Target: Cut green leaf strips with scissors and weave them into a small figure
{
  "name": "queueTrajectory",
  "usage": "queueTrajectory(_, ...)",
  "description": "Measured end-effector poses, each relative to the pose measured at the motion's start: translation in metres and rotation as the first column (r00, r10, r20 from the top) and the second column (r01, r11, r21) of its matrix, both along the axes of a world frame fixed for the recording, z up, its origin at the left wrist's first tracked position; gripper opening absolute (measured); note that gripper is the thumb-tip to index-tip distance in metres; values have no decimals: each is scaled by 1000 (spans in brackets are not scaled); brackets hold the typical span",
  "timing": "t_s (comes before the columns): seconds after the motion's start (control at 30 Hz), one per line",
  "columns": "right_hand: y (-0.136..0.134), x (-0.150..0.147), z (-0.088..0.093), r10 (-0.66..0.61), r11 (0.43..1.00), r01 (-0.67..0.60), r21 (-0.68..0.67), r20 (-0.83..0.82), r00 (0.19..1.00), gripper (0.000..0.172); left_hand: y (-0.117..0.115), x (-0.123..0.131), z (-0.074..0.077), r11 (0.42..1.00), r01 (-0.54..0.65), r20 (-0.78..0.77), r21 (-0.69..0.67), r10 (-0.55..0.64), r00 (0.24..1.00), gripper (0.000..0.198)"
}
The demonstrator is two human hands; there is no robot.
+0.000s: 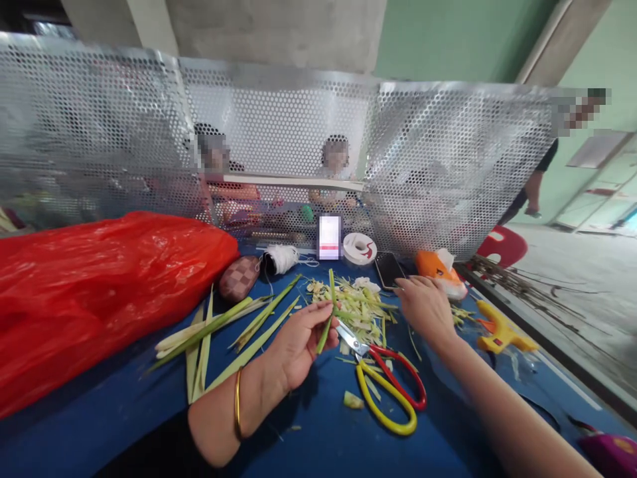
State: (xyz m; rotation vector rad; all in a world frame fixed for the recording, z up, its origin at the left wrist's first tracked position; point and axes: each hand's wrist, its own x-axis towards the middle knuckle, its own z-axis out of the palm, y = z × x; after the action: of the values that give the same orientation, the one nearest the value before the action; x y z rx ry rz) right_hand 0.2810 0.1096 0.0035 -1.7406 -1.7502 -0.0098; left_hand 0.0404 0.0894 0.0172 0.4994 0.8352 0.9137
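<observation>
My left hand (303,338) pinches a narrow green leaf strip (332,289) between thumb and fingers, its upper end pointing up. Just right of it, scissors (365,348) with one red and one yellow handle lie on the blue table (318,445), blades partly behind my left fingers. My right hand (426,309) is back-up beside a dark phone (390,271), near a pile of pale green leaf scraps (365,309). Its fingertips are mostly hidden, so I cannot tell whether they hold anything. Long leaves (212,332) lie left of my left hand.
A red plastic bag (114,285) covers the left side. Behind stand a brown checked pouch (239,279), white string (281,259), a lit screen (329,236), a ribbon roll (359,248) and a tissue pack (440,269). A yellow glue gun (502,328) lies right. Perforated metal panels (288,126) border the back.
</observation>
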Motion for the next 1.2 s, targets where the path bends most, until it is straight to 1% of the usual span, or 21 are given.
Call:
queueTrajectory(0.07, -7, -22, 4, 122, 991, -124, -43, -42, 992, 22, -1, 1, 2, 1000, 2, 16, 19, -2, 1000, 7)
queueTrajectory(0.1, -12, -35, 7, 217, 972, -225, -75, -95, 972, 22, -1, 1, 2, 999, 9, 27, 34, -10, 1000, 8)
queueTrajectory(0.13, -17, -47, 9, 348, 915, -386, -112, -260, 901, 24, -2, 1, 2, 999, 18, 40, 48, -20, 999, 9)
queueTrajectory(0.17, -23, -59, 11, 427, 857, -503, -109, -396, 813, 25, -2, 2, 1, 998, 28, 55, 64, -32, 998, 9)
queueTrajectory(0.2, -28, -69, 13, 459, 830, -553, -71, -476, 750, 24, -3, 2, 1, 996, 39, 70, 80, -45, 997, 10)
queueTrajectory(0.23, -32, -77, 14, 478, 819, -574, -26, -522, 706, 21, -3, 2, 1, 994, 49, 83, 94, -57, 995, 11)
queueTrajectory(0.3, -39, -86, 14, 463, 833, -553, 24, -575, 674, 19, -4, 2, 0, 992, 58, 104, 115, -70, 992, 11)
queueTrajectory(0.33, -41, -88, 13, 452, 847, -530, 41, -581, 677, 17, -4, 2, 0, 991, 60, 112, 119, -74, 991, 11)
queueTrajectory(0.4, -43, -88, 10, 441, 878, -470, 96, -548, 711, 14, -4, 1, 1, 991, 63, 132, 114, -78, 988, 13)
queueTrajectory(0.47, -43, -87, 5, 468, 883, -426, 197, -427, 773, 11, -5, 1, 1, 993, 69, 156, 93, -83, 984, 17)
queueTrajectory(0.57, -42, -85, 1, 502, 836, -435, 335, -145, 853, 12, -7, 1, 1, 995, 81, 191, 63, -92, 977, 23)
queueTrajectory(0.63, -42, -85, 0, 479, 812, -447, 375, 7, 878, 16, -9, 2, 1, 994, 83, 204, 68, -95, 974, 24)
queueTrajectory(0.73, -46, -87, 0, 437, 801, -443, 404, 111, 892, 18, -13, 5, 3, 996, 53, 200, 76, -67, 978, 21)
queueTrajectory(0.77, -48, -88, 1, 436, 800, -441, 406, 111, 893, 18, -14, 5, 4, 997, 34, 192, 71, -47, 980, 19)
queueTrajectory(0.83, -51, -90, 3, 452, 810, -434, 395, 53, 891, 21, -17, 6, 6, 998, -3, 172, 64, -8, 985, 16)
queueTrajectory(0.93, -53, -92, 6, 488, 833, -430, 348, -94, 868, 25, -18, 5, 8, 996, -42, 142, 77, 31, 989, 16)
queueTrajectory(1.0, -52, -91, 6, 501, 849, -437, 297, -189, 845, 26, -16, 5, 6, 995, -46, 124, 84, 36, 992, 17)
queueTrajectory(1.1, -48, -88, 7, 505, 863, -467, 191, -335, 796, 27, -12, 2, 3, 992, 7, 83, 129, -18, 996, 20)
queueTrajectory(1.2, -44, -85, 11, 495, 844, -527, 99, -521, 695, 25, -8, -1, 3, 971, 107, -8, 215, -108, 994, 32)
